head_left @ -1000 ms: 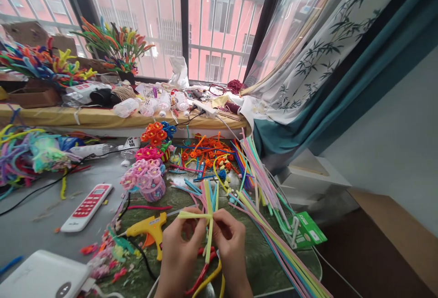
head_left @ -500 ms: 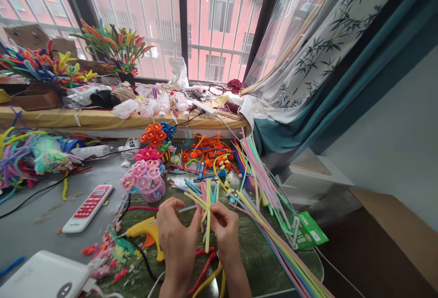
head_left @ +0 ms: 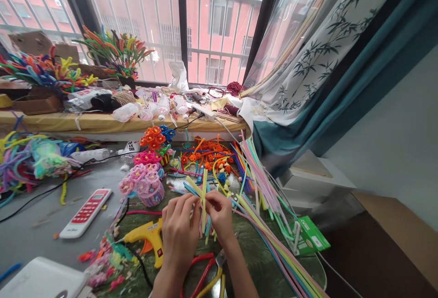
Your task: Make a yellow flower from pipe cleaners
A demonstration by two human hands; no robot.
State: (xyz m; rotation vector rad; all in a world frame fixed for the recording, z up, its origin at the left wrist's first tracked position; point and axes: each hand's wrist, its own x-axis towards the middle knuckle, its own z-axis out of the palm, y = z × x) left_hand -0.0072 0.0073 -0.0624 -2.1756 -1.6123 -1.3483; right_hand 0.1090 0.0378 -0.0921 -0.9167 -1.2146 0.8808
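Pale yellow pipe cleaners, crossed in a bundle with pink and blue ones, stand between my hands over the table. My left hand pinches the bundle from the left with its fingers closed. On the right, my right hand grips the same bundle at its middle. Beneath my wrists lie red-handled and yellow-handled cutters, partly hidden by my right forearm. A yellow glue gun rests just left of my left hand. Long pastel pipe cleaners spread to the right of my right hand.
Pipe-cleaner flowers in a pot stand behind the glue gun. Orange pieces lie farther back. At left are a red-and-white remote-like device and a white box-shaped device. A green packet sits at the right edge.
Both hands have moved closer together around the bundle, my right hand shifting up and left. The bundle has turned slightly, and more of the cutters and glue gun shows.
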